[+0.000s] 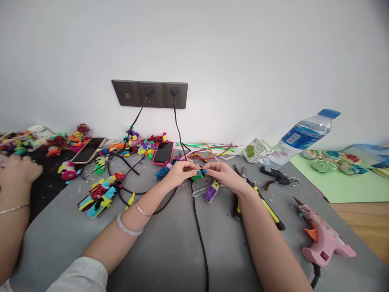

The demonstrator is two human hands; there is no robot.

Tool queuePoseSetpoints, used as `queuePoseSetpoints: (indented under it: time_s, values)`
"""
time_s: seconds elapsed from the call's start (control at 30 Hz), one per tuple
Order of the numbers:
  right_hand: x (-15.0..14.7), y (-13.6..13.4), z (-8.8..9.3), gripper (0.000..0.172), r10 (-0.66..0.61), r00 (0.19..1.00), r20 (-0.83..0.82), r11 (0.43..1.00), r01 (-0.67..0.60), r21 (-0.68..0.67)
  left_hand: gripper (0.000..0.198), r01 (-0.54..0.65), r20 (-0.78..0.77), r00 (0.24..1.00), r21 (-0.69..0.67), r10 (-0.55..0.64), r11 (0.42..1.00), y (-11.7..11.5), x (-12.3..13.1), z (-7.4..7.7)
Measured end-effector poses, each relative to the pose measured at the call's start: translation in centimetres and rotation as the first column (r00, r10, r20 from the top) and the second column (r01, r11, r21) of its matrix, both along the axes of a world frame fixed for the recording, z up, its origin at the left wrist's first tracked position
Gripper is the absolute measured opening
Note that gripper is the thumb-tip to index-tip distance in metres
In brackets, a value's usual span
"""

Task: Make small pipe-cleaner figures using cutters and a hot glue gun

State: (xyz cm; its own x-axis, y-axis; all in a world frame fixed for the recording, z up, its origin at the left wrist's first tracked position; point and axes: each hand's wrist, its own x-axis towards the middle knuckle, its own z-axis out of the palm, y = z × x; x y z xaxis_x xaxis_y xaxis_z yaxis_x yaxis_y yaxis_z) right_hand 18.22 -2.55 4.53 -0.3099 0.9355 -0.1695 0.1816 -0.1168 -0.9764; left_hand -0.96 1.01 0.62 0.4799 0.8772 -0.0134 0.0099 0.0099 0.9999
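In the middle of the grey table my left hand (pixel 182 173) and my right hand (pixel 223 175) meet, fingertips pinched together on a small green and black pipe-cleaner piece (pixel 199 175). Its exact shape is mostly covered by the fingers. Just below my right hand lies a purple and yellow pipe-cleaner figure (pixel 212 191), with a sparkly silver strand (pixel 199 192) beside it. A blue fuzzy piece (pixel 163 172) is left of my left hand. Black cables run under my left wrist and between the hands.
At right lie pliers (pixel 270 211), car keys (pixel 275 173), a pink glue gun (pixel 325 239) and a tilted water bottle (pixel 304 138). Pipe-cleaner figures (pixel 101 192) and a pink-cased phone (pixel 163 153) lie left. Another person's hand (pixel 21 172) is at the left edge.
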Motion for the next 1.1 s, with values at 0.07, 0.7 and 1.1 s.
queuePoseSetpoints:
  time_s: [0.07,0.7,1.1]
  values:
    - [0.01,-0.01,0.00,0.040,0.004,1.000,0.006,1.000,-0.004,0.002,0.030,-0.004,0.002,1.000,-0.001,0.004,1.000,-0.04,0.00,0.06]
    - [0.10,0.16,-0.59,0.038,-0.100,0.995,-0.018,0.995,0.100,0.026,0.024,-0.014,0.034,0.999,-0.021,0.015,1.000,0.00,0.02,-0.03]
    - [0.16,0.19,-0.79,0.041,-0.109,0.994,-0.022,0.993,0.110,0.033,0.024,-0.009,0.031,0.999,0.009,0.009,1.000,-0.10,-0.10,0.28]
